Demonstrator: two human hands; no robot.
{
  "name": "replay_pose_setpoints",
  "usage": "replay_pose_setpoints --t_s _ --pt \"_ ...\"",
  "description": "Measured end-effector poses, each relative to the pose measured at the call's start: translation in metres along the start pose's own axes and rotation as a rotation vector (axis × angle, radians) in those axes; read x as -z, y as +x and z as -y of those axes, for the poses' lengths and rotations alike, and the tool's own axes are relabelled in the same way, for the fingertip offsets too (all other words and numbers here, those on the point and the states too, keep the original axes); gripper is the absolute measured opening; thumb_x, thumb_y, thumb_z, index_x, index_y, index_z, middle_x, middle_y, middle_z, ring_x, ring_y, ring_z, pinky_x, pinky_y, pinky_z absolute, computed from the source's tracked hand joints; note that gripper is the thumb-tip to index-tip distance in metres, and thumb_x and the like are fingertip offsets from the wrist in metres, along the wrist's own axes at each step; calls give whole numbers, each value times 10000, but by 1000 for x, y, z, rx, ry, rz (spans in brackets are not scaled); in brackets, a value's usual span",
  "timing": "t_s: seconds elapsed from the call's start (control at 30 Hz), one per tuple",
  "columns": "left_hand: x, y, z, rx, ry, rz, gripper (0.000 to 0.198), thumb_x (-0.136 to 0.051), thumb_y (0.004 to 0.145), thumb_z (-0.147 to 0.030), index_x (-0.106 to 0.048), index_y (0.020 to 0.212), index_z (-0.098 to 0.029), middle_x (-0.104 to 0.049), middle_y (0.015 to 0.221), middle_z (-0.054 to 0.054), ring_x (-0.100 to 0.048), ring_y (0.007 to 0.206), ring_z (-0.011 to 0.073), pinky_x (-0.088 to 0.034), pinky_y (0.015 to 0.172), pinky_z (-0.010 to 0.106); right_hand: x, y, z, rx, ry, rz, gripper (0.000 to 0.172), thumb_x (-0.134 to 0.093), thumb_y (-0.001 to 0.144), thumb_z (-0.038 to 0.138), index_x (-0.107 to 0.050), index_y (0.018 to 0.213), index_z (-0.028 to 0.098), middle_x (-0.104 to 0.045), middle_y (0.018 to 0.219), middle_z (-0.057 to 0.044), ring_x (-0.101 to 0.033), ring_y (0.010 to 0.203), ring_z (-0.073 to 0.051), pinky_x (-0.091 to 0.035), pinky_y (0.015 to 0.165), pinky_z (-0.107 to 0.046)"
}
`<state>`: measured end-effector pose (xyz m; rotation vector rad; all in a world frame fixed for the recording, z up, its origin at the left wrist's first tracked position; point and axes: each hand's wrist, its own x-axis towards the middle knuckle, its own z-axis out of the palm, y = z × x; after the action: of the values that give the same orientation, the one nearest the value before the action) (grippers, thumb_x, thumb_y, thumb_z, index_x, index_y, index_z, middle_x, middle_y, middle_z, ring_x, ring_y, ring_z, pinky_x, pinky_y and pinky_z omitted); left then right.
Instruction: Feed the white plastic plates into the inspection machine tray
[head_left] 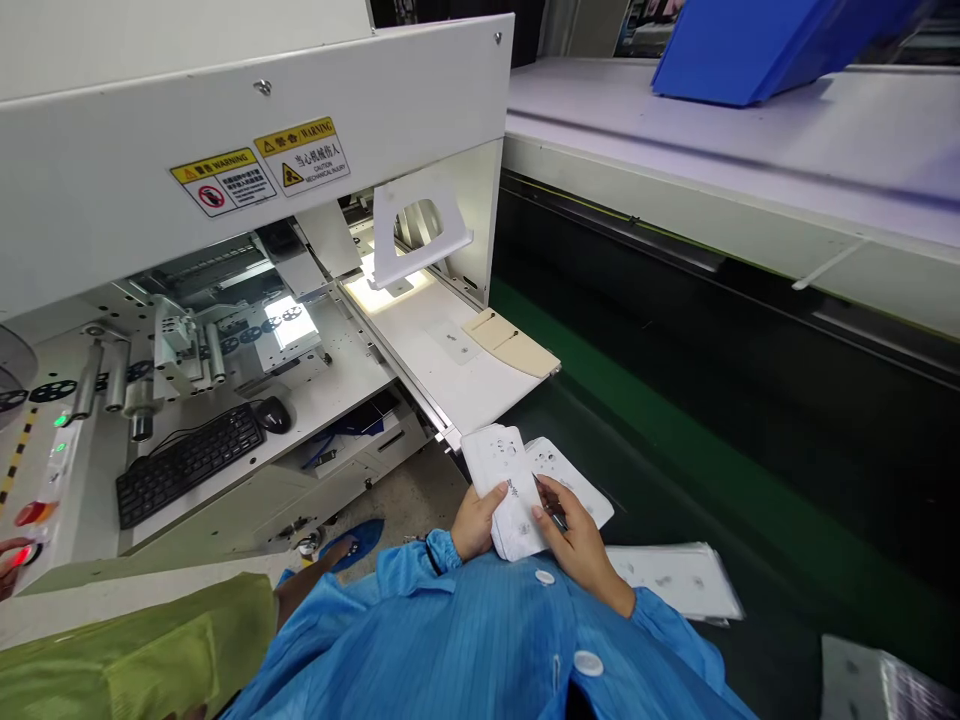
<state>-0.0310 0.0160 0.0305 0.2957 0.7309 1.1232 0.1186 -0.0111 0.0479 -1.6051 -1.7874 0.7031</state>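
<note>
Head view: left hand (472, 526) pinches white cards (519, 512); right hand (581, 540) curled alongside, hold unclear.

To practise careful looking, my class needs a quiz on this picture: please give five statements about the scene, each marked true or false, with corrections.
1. The left hand grips a stack of white sheets. True.
2. Both hands wear gloves. False: the left hand and the right hand are bare.
3. Two warning labels are on the machine's white front panel. True.
4. The mouse lies on top of the keyboard. False: the mouse is beside the right end of the keyboard.
5. The bin at the upper right is yellow. False: the bin is blue.
</note>
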Motion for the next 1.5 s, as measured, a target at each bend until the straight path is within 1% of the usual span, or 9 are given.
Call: replay_pose_setpoints --t_s 0.2,0.37,0.5,0.6,0.77,0.87,1.1,1.3,1.5 --pt "-15 -7 17 -81 39 39 611 -783 592 -370 -610 1128 -131 -671 1088 150 -581 1075 318 -384 989 468 6 -15 -4 120 -173 51 544 -424 885 454 -350 1377 233 -468 1299 -119 -451 1216 -250 -403 1006 -432" --pt "-12 -11 32 -77 33 84 544 -744 648 -386 -609 1116 -145 -657 1124 141 -564 1109 308 -366 1009 467 7 -23 -9 80 -284 115 814 -527 795 537 -156 1450 228 -360 1392 -143 -385 1270 -299 -426 975 -454" --pt "-11 -14 37 -49 -29 60 547 -733 653 -418 -612 1107 -138 -664 1108 142 -561 1117 303 -337 1038 466 8 -27 -12 80 -305 126 861 -550 781 510 -100 1457 224 -341 1401 -144 -361 1284 -298 -400 996 -461" --pt "-14 -17 37 -24 -67 41 591 -755 615 -426 -613 1102 -123 -678 1070 150 -568 1102 322 -332 1035 488 10 -30 -13 108 -288 120 830 -542 792 468 -106 1454 224 -321 1395 -142 -343 1290 -292 -378 1015 -462" --pt "-16 -21 35 -39 -67 10 633 -782 580 -388 -599 1127 -128 -694 1025 143 -592 1057 333 -346 1014 509 14 -33 -12 129 -257 72 744 -551 784 442 -235 1424 231 -360 1278 -134 -448 1170 -284 -427 965 -451" --pt "-15 -21 34 -54 -43 8 629 -779 597 -361 -586 1150 -131 -701 1000 141 -598 1048 328 -348 1008 507 15 -33 -13 143 -254 37 693 -552 784 437 -302 1399 241 -401 1221 -121 -467 1141 -282 -432 960 -452" --pt "-13 -19 32 -57 23 42 661 -798 570 -361 -590 1156 -135 -705 976 146 -607 1021 337 -382 973 514 16 -33 -12 153 -279 -2 628 -532 797 442 -357 1371 256 -427 1237 -111 -466 1152 -279 -436 958 -448" --pt "-9 -15 31 -77 55 71 634 -790 588 -346 -594 1155 -138 -696 1020 143 -616 1002 325 -422 936 493 16 -30 -14 151 -338 -39 612 -531 792 486 -405 1344 252 -449 1262 -111 -455 1163 -295 -443 939 -462" --pt "-6 -11 31 -92 66 88 590 -770 622 -334 -595 1154 -146 -690 1044 135 -627 979 306 -445 915 472 15 -27 -14 163 -342 -36 606 -539 796 480 -401 1344 262 -458 1256 -110 -456 1152 -296 -433 941 -477"
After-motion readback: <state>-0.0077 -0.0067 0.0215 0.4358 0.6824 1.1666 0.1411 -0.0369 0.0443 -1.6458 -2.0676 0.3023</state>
